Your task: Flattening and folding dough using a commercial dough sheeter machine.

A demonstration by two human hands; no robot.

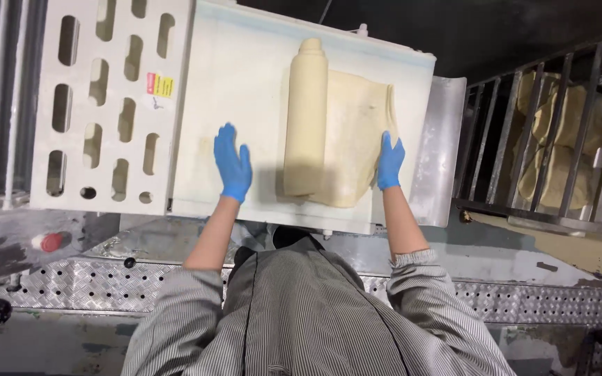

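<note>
Both the left hand point(233, 163) and the right hand point(389, 161) wear thin, bright blue disposable gloves that end at the wrists. The forearms are bare. The sleeves of a grey jacket with fine pale vertical stripes are pushed up near the elbows, and a dark seam runs down the jacket's front.

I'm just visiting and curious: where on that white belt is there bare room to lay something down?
The belt is bare between the slotted white guard and the dough roll, above the left hand. The right side is crowded: the dough sheet reaches the edge, where the right hand touches it.
</note>
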